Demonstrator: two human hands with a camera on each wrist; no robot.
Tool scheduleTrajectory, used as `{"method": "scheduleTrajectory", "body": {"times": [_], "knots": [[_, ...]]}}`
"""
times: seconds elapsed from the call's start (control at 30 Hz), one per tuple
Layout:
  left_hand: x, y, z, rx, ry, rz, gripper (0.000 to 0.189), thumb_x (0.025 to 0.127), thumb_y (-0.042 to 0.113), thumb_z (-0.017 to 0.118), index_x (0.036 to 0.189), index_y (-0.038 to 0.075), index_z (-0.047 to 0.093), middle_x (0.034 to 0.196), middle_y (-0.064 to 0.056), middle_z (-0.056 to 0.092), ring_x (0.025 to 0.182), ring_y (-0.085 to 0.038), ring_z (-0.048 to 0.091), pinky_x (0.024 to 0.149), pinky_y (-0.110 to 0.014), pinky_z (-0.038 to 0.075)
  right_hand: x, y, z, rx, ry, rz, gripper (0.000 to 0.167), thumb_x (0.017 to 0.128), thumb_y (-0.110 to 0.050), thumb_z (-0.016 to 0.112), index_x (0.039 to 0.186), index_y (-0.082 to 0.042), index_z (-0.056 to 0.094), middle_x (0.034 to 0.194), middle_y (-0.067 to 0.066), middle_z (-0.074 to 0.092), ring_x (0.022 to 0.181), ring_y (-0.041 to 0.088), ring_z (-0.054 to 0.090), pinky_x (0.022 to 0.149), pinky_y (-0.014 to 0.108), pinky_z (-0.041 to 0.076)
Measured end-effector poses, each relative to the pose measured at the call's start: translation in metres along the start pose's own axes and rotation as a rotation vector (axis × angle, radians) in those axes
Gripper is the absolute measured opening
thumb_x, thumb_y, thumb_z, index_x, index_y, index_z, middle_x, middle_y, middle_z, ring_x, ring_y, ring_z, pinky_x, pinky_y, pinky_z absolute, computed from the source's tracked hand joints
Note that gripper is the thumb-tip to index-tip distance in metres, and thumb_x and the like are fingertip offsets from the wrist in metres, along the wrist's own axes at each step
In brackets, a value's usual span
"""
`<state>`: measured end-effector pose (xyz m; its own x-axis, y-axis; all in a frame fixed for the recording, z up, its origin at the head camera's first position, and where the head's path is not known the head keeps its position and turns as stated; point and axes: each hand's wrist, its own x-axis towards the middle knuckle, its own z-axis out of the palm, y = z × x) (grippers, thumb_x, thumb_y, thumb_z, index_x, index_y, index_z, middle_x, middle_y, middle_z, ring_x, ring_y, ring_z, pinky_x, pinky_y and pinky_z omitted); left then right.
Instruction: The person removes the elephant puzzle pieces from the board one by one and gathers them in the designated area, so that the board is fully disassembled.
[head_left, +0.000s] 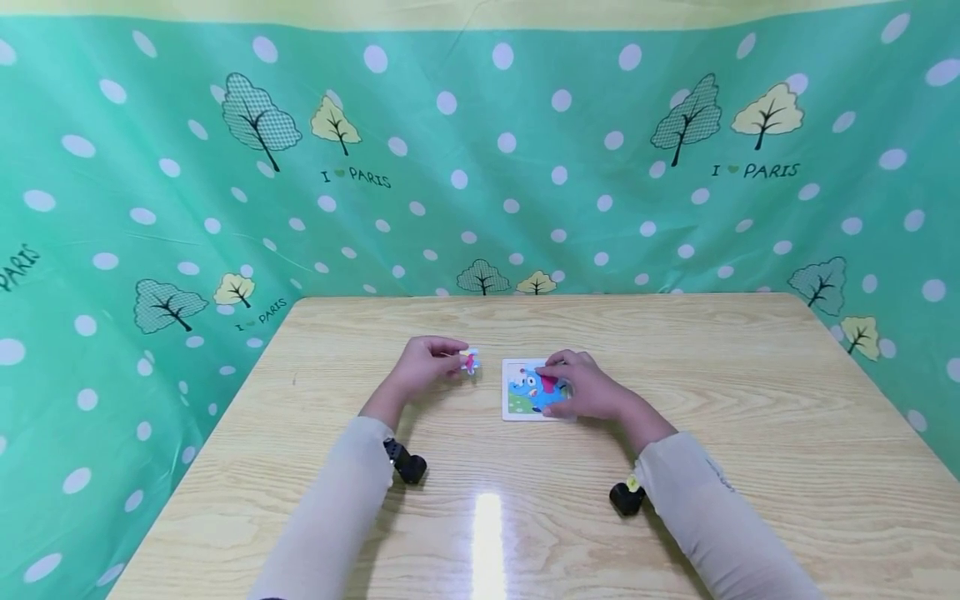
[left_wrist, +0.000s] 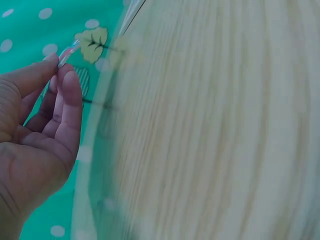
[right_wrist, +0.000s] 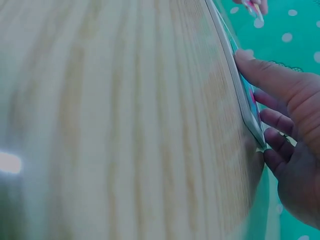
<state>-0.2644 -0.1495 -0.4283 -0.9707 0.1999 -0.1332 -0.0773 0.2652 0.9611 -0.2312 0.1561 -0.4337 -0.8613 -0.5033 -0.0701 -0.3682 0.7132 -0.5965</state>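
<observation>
In the head view my left hand [head_left: 429, 364] pinches a small colourful jigsaw piece [head_left: 470, 362] between thumb and fingers, above the table. The left wrist view shows the piece [left_wrist: 69, 53] edge-on at the tips of the thumb and index finger. A square jigsaw puzzle [head_left: 522, 392] in a white frame, with a blue elephant picture, lies flat to the right of that piece. My right hand [head_left: 588, 389] rests over the puzzle's right side, thumb and fingers spread across it and covering part of the picture. Its thumb [right_wrist: 250, 62] touches the puzzle near the frame's front edge [right_wrist: 240, 95].
The wooden table [head_left: 712, 375] reaches back to a green dotted curtain [head_left: 420, 167] printed with trees. Black wrist cameras hang below the left sleeve [head_left: 337, 500] and the right sleeve [head_left: 712, 517]. A bright reflection lies on the table's near part.
</observation>
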Motion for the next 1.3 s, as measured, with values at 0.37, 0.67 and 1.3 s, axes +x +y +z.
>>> {"method": "scheduleTrajectory", "body": {"times": [0.37,0.67,1.3], "knots": [[-0.016,-0.011,-0.042,-0.037,0.022,-0.019,0.029,0.092,0.002,0.065,0.121,-0.003,0.063,0.109,-0.019,0.064,0.090,-0.023,0.068,0.083,-0.035,0.056,0.001,0.004,-0.005,0.075,0.044,0.010,0.051,0.080,-0.019,0.082,0.127,-0.010,0.065,0.134,0.009,0.053,0.128,0.033,0.040,0.109,0.052,0.033],[-0.024,-0.020,-0.069,-0.041,0.072,-0.054,0.031,0.090,-0.004,0.065,0.121,-0.007,0.062,0.112,-0.020,0.060,0.092,-0.020,0.066,0.083,-0.033,0.055,0.002,0.000,-0.007,0.109,0.069,0.023,0.044,0.079,-0.009,0.081,0.122,-0.011,0.068,0.129,0.009,0.058,0.124,0.031,0.048,0.108,0.049,0.036],[-0.019,-0.026,-0.096,0.361,0.180,-0.061,0.037,0.083,0.000,0.075,0.119,0.001,0.066,0.104,-0.014,0.066,0.095,-0.024,0.062,0.076,-0.028,0.055,0.001,0.002,-0.008,0.174,0.031,0.041,0.047,0.080,-0.008,0.080,0.125,-0.009,0.065,0.130,0.009,0.058,0.122,0.030,0.049,0.106,0.046,0.039]]}}
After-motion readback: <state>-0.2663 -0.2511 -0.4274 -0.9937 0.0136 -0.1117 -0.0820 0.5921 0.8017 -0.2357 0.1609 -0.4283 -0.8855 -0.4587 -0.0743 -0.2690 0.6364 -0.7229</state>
